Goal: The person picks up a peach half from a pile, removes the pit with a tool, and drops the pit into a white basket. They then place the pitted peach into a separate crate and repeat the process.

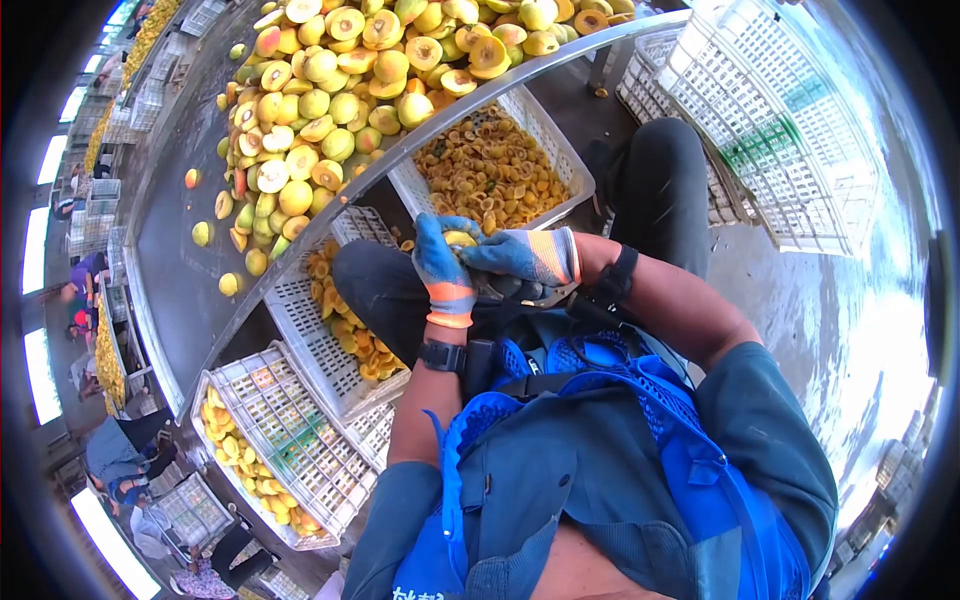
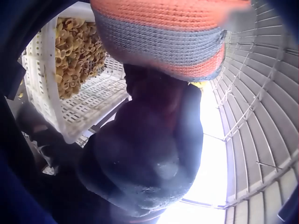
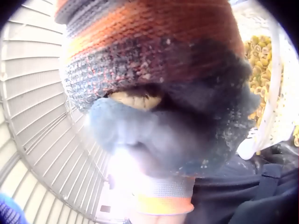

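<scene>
In the head view my left hand [image 1: 445,265], in a blue-grey knit glove with an orange cuff, grips a yellow peach half [image 1: 460,239] with curled fingers. My right hand [image 1: 525,256], gloved alike, is right against it, fingertips at the fruit. Its fingers curl round a pale, handle-like piece [image 3: 135,100], which peeks out of the glove in the right wrist view; I cannot tell what it is. In the left wrist view the left glove [image 2: 145,144] is dark and hides the fruit. Both hands are above the lap, before a crate [image 1: 575,190] of thin peach scraps [image 1: 490,165].
A metal-edged table [image 1: 170,290] carries a large heap of halved peaches [image 1: 320,110]. Beside my left leg are a crate [image 1: 300,300] of orange pieces and a crate [image 1: 290,430] of yellow halves. White crates [image 1: 780,120] are stacked at right. Other people sit at far left.
</scene>
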The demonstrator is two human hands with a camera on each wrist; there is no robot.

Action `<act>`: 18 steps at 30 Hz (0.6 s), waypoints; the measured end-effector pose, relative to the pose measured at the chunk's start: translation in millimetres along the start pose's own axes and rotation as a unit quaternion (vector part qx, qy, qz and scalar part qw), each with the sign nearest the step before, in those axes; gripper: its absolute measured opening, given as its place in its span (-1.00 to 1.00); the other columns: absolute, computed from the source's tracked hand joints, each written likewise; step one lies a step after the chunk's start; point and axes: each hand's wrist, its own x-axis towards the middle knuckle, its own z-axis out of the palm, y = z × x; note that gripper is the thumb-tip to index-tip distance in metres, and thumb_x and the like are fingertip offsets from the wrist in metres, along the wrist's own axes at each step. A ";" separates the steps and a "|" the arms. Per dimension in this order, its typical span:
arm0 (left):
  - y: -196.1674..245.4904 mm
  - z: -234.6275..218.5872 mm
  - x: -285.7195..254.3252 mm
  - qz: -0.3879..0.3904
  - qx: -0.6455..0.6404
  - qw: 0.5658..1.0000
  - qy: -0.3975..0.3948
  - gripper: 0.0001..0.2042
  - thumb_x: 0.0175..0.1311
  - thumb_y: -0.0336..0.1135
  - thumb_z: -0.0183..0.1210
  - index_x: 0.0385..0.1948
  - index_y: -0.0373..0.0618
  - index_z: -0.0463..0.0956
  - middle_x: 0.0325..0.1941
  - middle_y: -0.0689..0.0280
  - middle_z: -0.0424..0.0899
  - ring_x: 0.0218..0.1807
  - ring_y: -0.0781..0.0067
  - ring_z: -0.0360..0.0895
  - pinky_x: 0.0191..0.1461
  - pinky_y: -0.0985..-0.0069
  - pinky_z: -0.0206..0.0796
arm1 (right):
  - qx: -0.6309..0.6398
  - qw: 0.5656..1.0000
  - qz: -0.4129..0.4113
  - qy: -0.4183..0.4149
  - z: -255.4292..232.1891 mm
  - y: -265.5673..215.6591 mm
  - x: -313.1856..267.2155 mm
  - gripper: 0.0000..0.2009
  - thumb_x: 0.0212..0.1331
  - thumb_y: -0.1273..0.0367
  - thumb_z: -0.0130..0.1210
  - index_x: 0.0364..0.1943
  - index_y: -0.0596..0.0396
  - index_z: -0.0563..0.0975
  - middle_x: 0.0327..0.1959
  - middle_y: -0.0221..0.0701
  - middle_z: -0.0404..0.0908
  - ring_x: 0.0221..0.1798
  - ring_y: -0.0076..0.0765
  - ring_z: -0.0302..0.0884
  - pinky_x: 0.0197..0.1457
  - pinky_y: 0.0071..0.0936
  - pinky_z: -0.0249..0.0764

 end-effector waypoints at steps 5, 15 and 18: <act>-6.0 6.4 -1.7 -0.049 -0.054 0.997 0.036 -0.51 0.52 0.18 0.05 -0.38 -0.13 0.51 -0.45 0.15 0.63 -0.44 0.23 0.61 -0.28 0.36 0.54 | -0.112 0.960 -0.243 0.078 7.4 27.5 21.9 -0.44 0.54 -0.12 -0.11 -0.29 0.05 0.66 -0.46 -0.44 0.66 -0.50 -0.55 0.48 -0.43 -0.49 0.38; -4.2 9.0 -7.8 0.009 0.007 1.000 -0.003 -0.47 0.51 0.25 0.04 -0.36 -0.11 0.52 -0.45 0.18 0.62 -0.42 0.23 0.61 -0.27 0.33 0.53 | 0.295 0.941 0.012 -0.165 -8.6 34.9 9.3 -0.51 0.53 -0.13 -0.07 -0.31 -0.05 0.59 -0.59 -0.61 0.47 -0.67 -0.64 0.31 -0.62 -0.58 0.20; -8.7 7.1 -3.5 -0.024 -0.047 0.998 -0.015 -0.47 0.51 0.26 0.03 -0.34 -0.09 0.52 -0.42 0.19 0.62 -0.41 0.24 0.61 -0.26 0.31 0.53 | -0.123 0.980 -0.123 0.093 6.0 38.9 27.8 -0.53 0.54 -0.11 -0.07 -0.18 -0.03 0.62 -0.48 -0.55 0.55 -0.54 -0.60 0.43 -0.54 -0.54 0.30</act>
